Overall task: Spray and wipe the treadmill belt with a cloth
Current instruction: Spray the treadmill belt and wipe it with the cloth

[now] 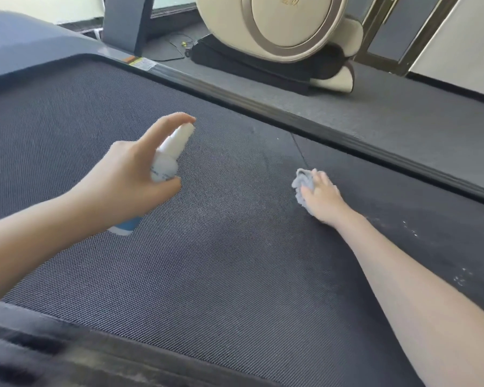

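Dark, finely ribbed treadmill belt (235, 261) filled the space before the person. On it, toward the far side rail (319, 121), the right hand (320, 198) pressed a bunched grey cloth (301, 182), fingers curled over it. Above the belt, the left hand (129, 180) clasped a white spray bottle (168, 160), forefinger resting on its nozzle. White specks (411, 230) dotted the belt nearby. Beyond the rail stood a cream machine (291, 29).

Two bare forearms are seen, each uncovered from the frame's edge to the wrist; no sleeve edge is visible. The left hand (129, 177) and the right hand (323, 199) are ungloved. Short, unpainted nails are shown on the fingers. The wrists behind both hands are likewise seen bare.
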`<state>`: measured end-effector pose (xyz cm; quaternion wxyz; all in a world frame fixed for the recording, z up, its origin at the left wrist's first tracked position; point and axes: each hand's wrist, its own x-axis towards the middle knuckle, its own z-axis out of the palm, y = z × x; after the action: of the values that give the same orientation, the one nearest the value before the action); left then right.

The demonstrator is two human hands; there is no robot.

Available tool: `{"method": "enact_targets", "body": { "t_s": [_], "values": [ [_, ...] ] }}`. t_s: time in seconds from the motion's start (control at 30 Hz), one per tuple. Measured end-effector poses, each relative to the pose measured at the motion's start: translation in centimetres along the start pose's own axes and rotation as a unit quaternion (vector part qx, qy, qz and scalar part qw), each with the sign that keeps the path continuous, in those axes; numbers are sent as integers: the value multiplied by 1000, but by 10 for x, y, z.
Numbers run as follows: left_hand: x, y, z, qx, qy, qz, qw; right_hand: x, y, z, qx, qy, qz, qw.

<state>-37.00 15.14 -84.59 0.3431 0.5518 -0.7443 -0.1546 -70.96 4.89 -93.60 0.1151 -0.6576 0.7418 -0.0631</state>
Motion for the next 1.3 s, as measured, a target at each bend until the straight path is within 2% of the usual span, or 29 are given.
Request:
{"method": "enact_targets", "body": {
  "t_s": [0.13,0.27,0.37,0.43,0.5,0.6,0.7,0.8,0.9,0.97,1.17,1.3],
  "values": [
    [3,7,4,-12,-13,20,1000,-50,-17,0,77,-41,-65,994],
    [4,11,13,-22,-30,38,999,-144,-29,1,64,-76,-231,968],
    [4,11,20,-29,-33,37,998,-177,-33,-3,58,-126,-270,953],
    [6,10,24,-28,-36,40,998,-160,-35,0,27,-92,-260,961],
    [8,9,25,-19,-40,48,998,-115,-33,2,18,-52,-213,975],
    [9,11,24,-9,-45,49,998,-25,-19,5,-4,-25,-93,995],
    [11,12,20,-9,-44,45,998,10,-16,1,14,-21,-6,1000],
    [9,13,15,-8,-40,44,998,-35,-26,2,56,-45,-76,994],
    [8,11,12,-3,-37,44,998,-114,-28,1,114,-119,-205,965],
    [8,9,11,-3,-35,40,999,-151,-28,-3,151,-155,-245,945],
    [8,9,15,-3,-39,37,999,-134,-29,-2,65,-111,-264,956],
    [9,10,14,-6,-43,33,998,-70,-37,0,49,-76,-160,983]
  ]
}}
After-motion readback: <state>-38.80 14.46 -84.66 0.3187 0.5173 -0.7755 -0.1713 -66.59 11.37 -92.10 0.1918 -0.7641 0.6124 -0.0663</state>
